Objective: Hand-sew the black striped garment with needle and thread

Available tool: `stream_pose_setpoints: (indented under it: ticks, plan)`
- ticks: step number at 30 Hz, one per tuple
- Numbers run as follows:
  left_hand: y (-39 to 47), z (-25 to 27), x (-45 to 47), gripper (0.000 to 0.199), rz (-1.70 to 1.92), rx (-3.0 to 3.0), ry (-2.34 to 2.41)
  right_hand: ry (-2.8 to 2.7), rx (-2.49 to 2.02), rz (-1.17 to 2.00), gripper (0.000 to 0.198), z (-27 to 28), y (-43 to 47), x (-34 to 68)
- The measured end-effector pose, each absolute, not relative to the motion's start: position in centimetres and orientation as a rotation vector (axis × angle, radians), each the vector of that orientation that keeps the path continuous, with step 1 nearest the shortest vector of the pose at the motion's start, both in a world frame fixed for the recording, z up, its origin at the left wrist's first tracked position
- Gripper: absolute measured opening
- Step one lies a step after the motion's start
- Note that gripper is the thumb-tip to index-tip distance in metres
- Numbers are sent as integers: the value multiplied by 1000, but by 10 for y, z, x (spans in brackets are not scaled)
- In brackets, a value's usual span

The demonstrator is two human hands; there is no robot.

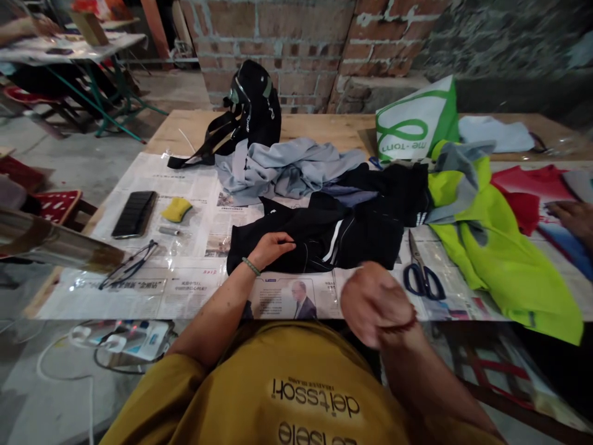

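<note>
A black garment [370, 238] with a white stripe lies on the newspaper in front of me. My left hand [271, 249], a beaded bracelet at its wrist, rests on the garment's left part with its fingers drawn together on the cloth. Above the table's near edge, to the right, my right hand [377, 303] is raised and curled. Motion smears its fingers, and whatever they may hold is not visible. Dark-handled scissors [424, 278] lie just beyond it to the right. Grey cloth [291, 164] is bunched up behind the garment.
Left on the newspaper are a phone [134, 214], a yellow sponge [176, 209] and glasses [130, 264]. A black bag [254, 105] and a white-green bag [417, 123] stand behind. A neon-yellow garment [504, 253] hangs over the edge; another person's hand [572, 219] is far right.
</note>
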State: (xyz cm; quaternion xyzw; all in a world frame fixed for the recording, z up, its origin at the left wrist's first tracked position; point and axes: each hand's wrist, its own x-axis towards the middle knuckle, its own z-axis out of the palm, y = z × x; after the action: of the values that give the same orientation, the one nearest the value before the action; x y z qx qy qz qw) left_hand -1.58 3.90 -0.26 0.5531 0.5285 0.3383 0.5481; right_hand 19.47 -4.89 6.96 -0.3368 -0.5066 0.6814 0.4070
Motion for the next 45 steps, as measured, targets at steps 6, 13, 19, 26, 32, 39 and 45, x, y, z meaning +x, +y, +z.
stream_pose_setpoints:
  ticks: [6, 13, 19, 26, 32, 39, 45]
  plan:
    - [38, 1, -14, 20, 806, 1365, 1231, -1022, -1261, 1843, 31, 24, -23, 162]
    - [37, 3, -13, 18, 823, 1405, 1241, -1057, -1390, 1719, 27, 6, -17, 148]
    - [36, 5, -13, 18, 829, 1446, 1241, -1125, -1444, 1642, 22, 6, -16, 141]
    - [36, 5, -13, 16, 866, 1477, 1238, -1081, -1395, 1618, 23, 4, -15, 139]
    - [36, 6, -13, 15, 873, 1482, 1267, -1056, -1370, 1634, 24, 6, -15, 138]
    - [35, 8, -12, 11, 891, 1563, 1261, -1048, -1369, 1636, 21, 5, -13, 138]
    - [33, 11, -12, 5, 941, 1709, 1253, -1043, -1384, 1653, 20, 5, -13, 137]
